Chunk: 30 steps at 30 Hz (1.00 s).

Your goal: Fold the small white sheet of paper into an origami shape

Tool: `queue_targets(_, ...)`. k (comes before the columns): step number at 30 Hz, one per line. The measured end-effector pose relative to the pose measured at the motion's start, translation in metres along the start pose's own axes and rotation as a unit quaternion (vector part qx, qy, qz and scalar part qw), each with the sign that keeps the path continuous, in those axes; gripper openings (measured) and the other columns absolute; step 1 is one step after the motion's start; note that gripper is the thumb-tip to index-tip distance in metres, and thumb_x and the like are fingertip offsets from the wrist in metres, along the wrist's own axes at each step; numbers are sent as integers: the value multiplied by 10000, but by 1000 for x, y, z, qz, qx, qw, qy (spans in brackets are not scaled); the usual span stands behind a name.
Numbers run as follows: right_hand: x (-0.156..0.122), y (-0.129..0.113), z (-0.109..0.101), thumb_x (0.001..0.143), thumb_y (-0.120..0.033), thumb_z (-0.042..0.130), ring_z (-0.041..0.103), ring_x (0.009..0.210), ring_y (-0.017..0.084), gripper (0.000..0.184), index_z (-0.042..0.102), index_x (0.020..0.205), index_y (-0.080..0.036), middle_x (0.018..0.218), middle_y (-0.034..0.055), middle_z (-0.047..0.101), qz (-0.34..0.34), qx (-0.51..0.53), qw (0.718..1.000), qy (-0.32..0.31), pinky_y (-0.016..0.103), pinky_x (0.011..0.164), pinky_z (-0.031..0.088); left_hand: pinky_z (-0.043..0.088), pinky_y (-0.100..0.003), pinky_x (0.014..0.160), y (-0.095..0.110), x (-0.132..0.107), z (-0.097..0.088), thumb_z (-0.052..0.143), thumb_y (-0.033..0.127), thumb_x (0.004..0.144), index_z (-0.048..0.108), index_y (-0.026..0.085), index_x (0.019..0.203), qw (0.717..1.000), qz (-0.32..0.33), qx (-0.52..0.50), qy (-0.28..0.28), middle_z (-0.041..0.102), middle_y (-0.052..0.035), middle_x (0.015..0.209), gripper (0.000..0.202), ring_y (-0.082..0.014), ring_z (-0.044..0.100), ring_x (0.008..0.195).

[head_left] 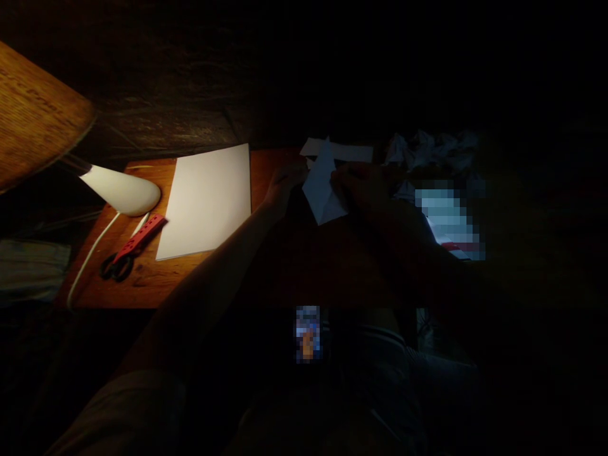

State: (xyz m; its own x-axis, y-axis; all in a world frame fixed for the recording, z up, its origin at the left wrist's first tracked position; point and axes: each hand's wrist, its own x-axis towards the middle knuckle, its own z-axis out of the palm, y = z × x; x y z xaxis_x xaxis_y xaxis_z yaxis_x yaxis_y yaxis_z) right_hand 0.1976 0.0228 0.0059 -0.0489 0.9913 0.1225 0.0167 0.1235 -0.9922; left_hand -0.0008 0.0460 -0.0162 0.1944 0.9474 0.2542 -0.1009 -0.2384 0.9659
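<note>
A folded piece of white paper (324, 187), pointed at its top and bottom, is held up over the middle of the table in dim light. My left hand (286, 183) grips its left edge, the fingers mostly in shadow. On the right edge, my right hand (361, 183) pinches the paper with fingers closed. Behind the folded paper lies a flat white paper strip (349, 151). Several folded paper shapes (422, 149) sit in the dark at the back right.
At the left stand a lamp (121, 190) with a white base and its cord, and scissors (135, 246) with a red cover. A stack of white paper (209, 202) lies beside them. A lit, pixelated screen (446, 218) is at right, another (308, 334) below the table edge.
</note>
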Motion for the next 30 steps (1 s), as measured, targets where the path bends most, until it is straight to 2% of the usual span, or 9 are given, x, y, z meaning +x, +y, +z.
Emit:
queue_targets(4,0,1,-1,896,-171,741,472,607,90,304,597,629,-195,637,-46,561,-8,-31,999,-38,249,607,385,277,-304,578,1,1,0,860,662,759,496,214,633,998,11,56,-21,411,27,648,590,-111,370,615)
queue_targets(8,1,3,-2,878,-167,733,487,632,94,328,562,600,-199,632,-41,566,-38,-44,996,-61,251,641,402,258,-288,561,0,2,-1,866,544,776,465,208,612,999,14,50,-14,392,39,614,548,-97,358,591)
queue_targets(12,2,5,-3,869,-185,728,465,622,98,304,565,613,-202,630,-42,554,-48,-54,995,-73,261,630,387,292,-277,569,1,0,0,846,480,797,471,204,615,999,-5,44,-8,437,27,630,499,-102,391,611)
queue_targets(16,1,5,-3,858,-192,738,463,627,104,281,587,621,-198,639,-39,552,-55,-90,990,-98,272,618,370,310,-287,587,1,-1,0,841,501,823,484,208,642,999,-18,46,-3,456,17,667,496,-109,412,633)
queue_targets(22,-2,0,-1,881,-159,721,445,607,100,350,546,580,-199,604,-44,520,-46,-109,987,-106,274,617,370,326,-276,588,-2,-1,1,848,478,837,512,203,656,999,0,38,3,465,24,671,472,-108,441,638)
queue_targets(27,-7,-1,-2,899,-299,801,476,646,120,355,583,634,-209,644,-32,539,-46,-118,988,-88,264,591,369,313,-279,582,0,-1,2,864,561,818,493,204,637,998,17,60,-19,443,32,652,546,-102,401,622)
queue_targets(30,-7,-2,-2,861,-299,828,469,646,124,356,586,616,-208,630,-30,536,-52,-139,985,-86,259,574,370,299,-293,581,2,-1,2,868,618,781,469,212,627,997,23,71,-28,420,34,639,589,-112,383,626)
